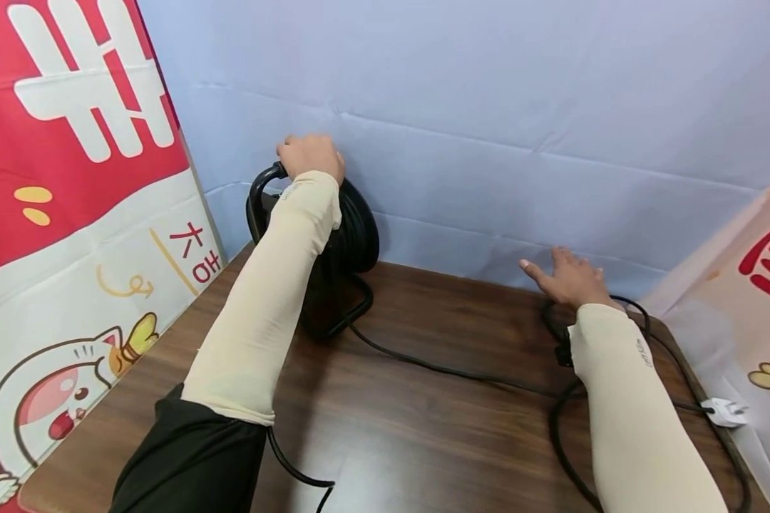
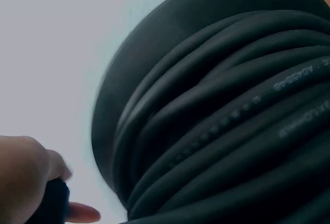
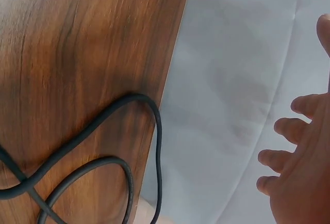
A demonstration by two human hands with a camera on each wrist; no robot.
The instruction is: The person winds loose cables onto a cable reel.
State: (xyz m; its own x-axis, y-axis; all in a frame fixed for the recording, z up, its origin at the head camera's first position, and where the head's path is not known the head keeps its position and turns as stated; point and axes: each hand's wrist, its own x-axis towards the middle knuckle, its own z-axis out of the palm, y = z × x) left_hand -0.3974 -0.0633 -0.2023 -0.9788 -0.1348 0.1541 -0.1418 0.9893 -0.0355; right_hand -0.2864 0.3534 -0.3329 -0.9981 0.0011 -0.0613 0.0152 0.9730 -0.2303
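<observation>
A black cable reel (image 1: 358, 228) stands on its frame at the back left of the table, wound with thick black cable (image 2: 221, 115). My left hand (image 1: 312, 157) grips the reel's top handle (image 1: 263, 182); in the left wrist view the fingers curl round a dark bar (image 2: 54, 203). At the back right my right hand (image 1: 574, 278) hangs over the loose cable (image 1: 443, 369), thumb spread and fingers relaxed, holding nothing. The right wrist view shows the hand (image 3: 301, 157) apart from the cable loops (image 3: 103, 118). My left forearm hides part of the reel.
Loose cable crosses the brown wooden table (image 1: 385, 427) and loops at its right side. A white plug (image 1: 725, 412) lies at the right edge. A pale cloth wall (image 1: 455, 128) stands behind, with printed banners (image 1: 70, 235) at both sides.
</observation>
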